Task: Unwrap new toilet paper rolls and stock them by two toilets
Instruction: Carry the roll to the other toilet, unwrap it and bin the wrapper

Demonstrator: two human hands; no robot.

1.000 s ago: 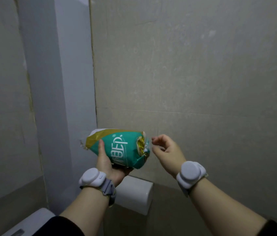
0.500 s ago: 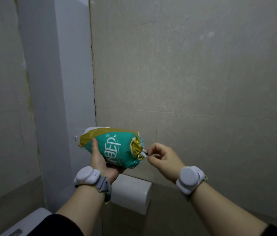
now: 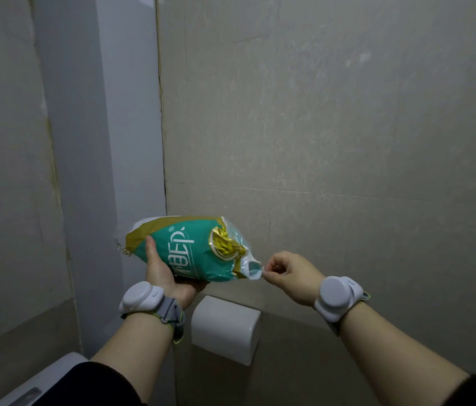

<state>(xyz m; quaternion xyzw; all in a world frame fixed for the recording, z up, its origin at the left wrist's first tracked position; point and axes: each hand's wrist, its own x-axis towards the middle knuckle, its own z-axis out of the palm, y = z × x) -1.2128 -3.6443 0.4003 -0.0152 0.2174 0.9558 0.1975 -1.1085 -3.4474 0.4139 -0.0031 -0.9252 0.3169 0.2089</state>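
A toilet paper roll in a teal, gold and white plastic wrapper (image 3: 193,250) lies on its side in my left hand (image 3: 163,273), which cups it from below. My right hand (image 3: 292,273) pinches a stretched clear tab of the wrapper at the roll's right end, pulled out to the right. The paper itself is hidden inside the wrapper. Directly below the roll, a white closed toilet paper holder (image 3: 225,329) is fixed to the tiled wall.
Beige tiled walls (image 3: 333,127) close in ahead and on the left, with a pale blue-grey corner post (image 3: 108,142) between them. A white toilet tank top (image 3: 37,385) shows at the bottom left. Both wrists carry white bands.
My right hand went from open beside the roll to pinching the wrapper's end, then drew the plastic tab out to the right. My left hand kept its hold and shifted slightly left.
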